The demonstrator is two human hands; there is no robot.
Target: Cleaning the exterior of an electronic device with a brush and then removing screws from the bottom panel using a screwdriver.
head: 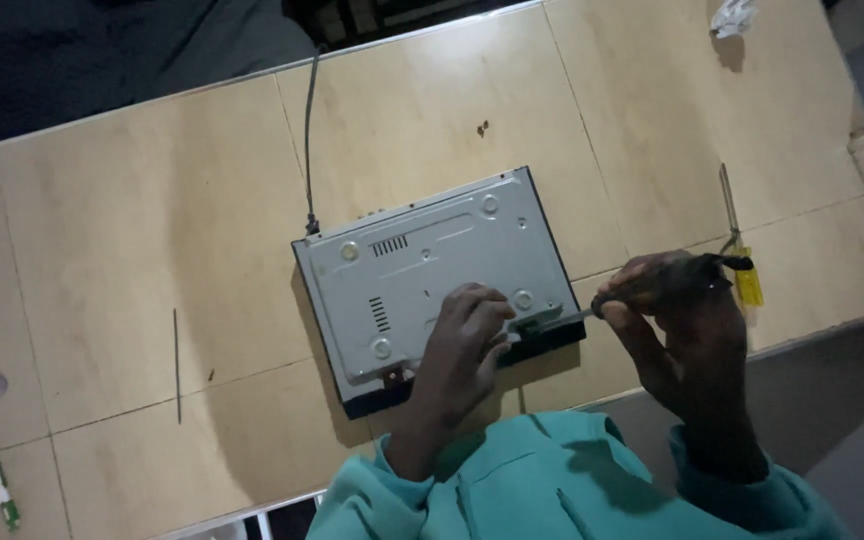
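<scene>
Set-top box (432, 280), grey metal, is lying upside down near the middle of the wooden table (152, 230), its underside w/ round feet and vent slots facing up, black front edge toward the person. A thin black cable (307, 130) is running from its back corner off the far edge of the table.

Left hand (467, 340) is pressing down on the box's near edge, fingers curled together over the metal by the front right corner, clamped on nothing but steadying it. Right hand (677, 310) is closed tight round the dark handle of a screwdriver (612, 300); the shaft is pointing left, tip meeting the box edge just beside the left fingertips.

Progress, as a judgement: work is sitting early to mid stage. Bottom panel is still seated on the box, no gap showing, and no loose screws are visible on the table, tho the light is dim and small parts could be missed. So the cover looks still to come off; can't tell how many screws are already out.

Smaller bits: a yellow-handled screwdriver (742, 260) is lying well apart to the right, a crumpled white scrap (732, 15) at the far corner, a thin dark rod (176, 365) to the left.
</scene>
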